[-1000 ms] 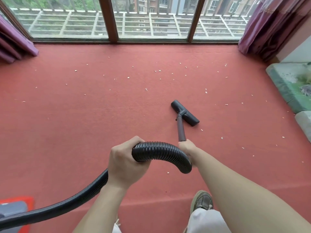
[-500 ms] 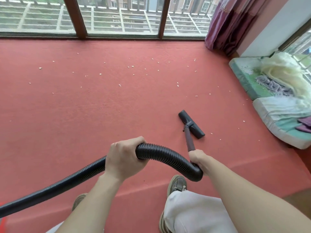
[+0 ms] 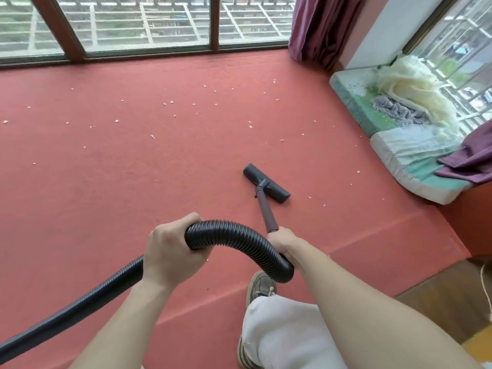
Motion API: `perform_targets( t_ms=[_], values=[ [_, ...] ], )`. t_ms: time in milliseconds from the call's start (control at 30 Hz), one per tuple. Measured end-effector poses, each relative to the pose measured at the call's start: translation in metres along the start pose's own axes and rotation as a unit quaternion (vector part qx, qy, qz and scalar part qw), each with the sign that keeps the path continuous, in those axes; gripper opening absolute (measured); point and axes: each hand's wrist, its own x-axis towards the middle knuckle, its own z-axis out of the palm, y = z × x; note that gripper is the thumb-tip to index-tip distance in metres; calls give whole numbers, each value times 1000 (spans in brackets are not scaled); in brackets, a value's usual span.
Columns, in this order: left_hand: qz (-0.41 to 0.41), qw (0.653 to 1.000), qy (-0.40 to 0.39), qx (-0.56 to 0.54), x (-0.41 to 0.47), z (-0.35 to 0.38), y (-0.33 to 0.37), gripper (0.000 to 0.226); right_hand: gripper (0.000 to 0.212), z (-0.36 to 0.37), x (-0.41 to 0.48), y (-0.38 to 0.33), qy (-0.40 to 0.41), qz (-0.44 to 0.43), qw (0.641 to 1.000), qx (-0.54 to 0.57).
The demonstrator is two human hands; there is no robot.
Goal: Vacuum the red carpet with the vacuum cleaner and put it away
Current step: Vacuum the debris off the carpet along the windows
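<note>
Change: The view has swung right since a second ago. Cushions (image 3: pixel 399 158) and a side window now fill the upper right, the red canister at lower left has left the frame, and a knee in white trousers has come forward at the bottom.
Left hand (image 3: pixel 170 251): Centre-left, fingers curled over the hose (image 3: pixel 234 235) and gripping it at the start of its arch.
Right hand (image 3: pixel 282 242): Just right of centre, closed round the near end of the wand (image 3: pixel 266 211), where the hose joins it.
Hose: It arches between the two hands, then trails off to the lower left corner.
Wand: It runs from the right hand up and slightly left to the head (image 3: pixel 266 186).
Head: It lies flat on the carpet (image 3: pixel 119 169), a little right of centre, with its long axis running upper left to lower right, across the wand.
Crumbs (image 3: pixel 170 103): Pale specks dot the carpet beyond the head toward the window (image 3: pixel 149 22), with a few to its right.
Turning point: The uncleaned ground lies ahead of the head, up-frame. The right hand is the nearer and likely steers, while the left feeds slack.
Progress: Vacuuming appears to be under way, with much of the carpet yet to cover.
</note>
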Motion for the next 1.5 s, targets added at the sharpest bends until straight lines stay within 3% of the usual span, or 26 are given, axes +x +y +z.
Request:
perform_targets(
  t_ms=[233,433,600,833,1267,1500],
  values=[
    [25,997,-46,57,-3,21,16,14,40,-46,13,31,41,72,990,111],
    [66,991,-88,76,-6,44,31,10,27,-78,20,58,67,124,976,165],
    [74,993,-73,63,0,44,31,10,33,-74,25,55,64,107,977,171],
    [73,997,-29,27,4,18,20,14,37,-50,-9,24,16,43,995,85],
    [32,997,75,-1,-17,-52,-20,17,34,34,-43,-21,-28,2,999,-22],
    [-3,990,132,44,-24,-88,-42,17,40,85,-61,-25,-69,14,995,-74]
  ],
)
